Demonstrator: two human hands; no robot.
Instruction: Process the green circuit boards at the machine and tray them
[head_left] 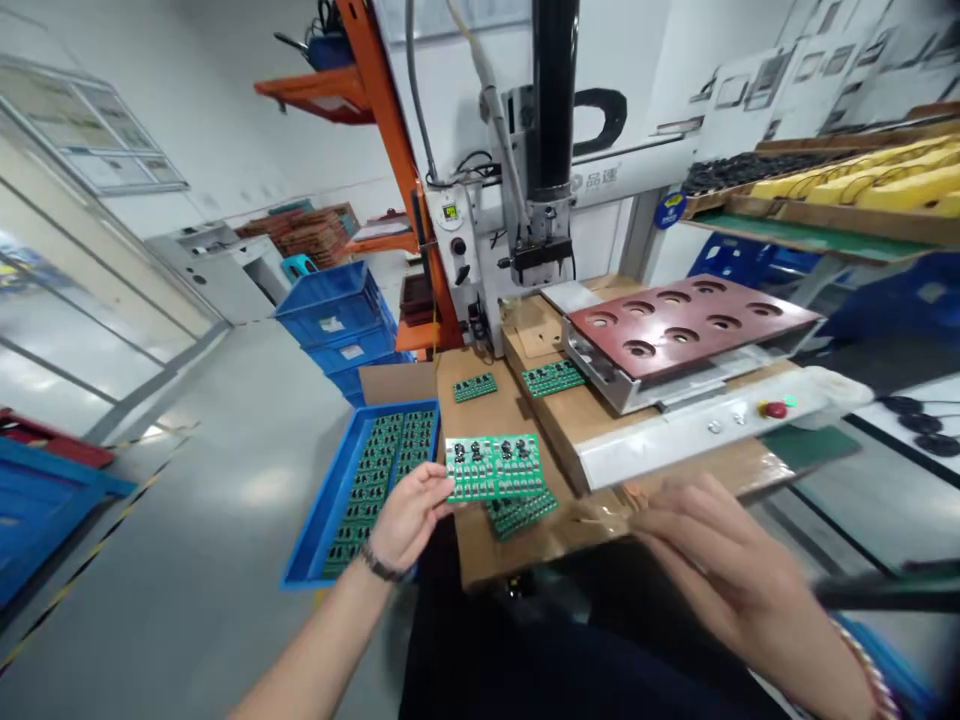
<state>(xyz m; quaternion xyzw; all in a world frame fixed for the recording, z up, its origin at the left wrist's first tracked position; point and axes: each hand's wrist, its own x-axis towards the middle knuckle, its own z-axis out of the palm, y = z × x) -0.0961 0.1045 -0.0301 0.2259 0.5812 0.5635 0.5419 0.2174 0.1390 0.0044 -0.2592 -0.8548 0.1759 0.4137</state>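
The left hand [411, 512] pinches the circuit board [493, 468] at its nine-o'clock edge, presumably sparing the components [506, 449]; the blurred right hand [724, 555] half-curls, its hold unclear.

Bare left forearm [315, 645] slants up from the lower edge, the left wrist [386, 555] almost in line with it, while the left hand [412, 510] is raised at center, its fingers [436, 490] drawn together in a pinch. Opposite, the right hand [720, 550] reaches inward, well apart from the other, blurred and back upward, fingers bunched and pointing left, the right wrist [832, 650] low near the corner; whether the right fingertips meet is unclear
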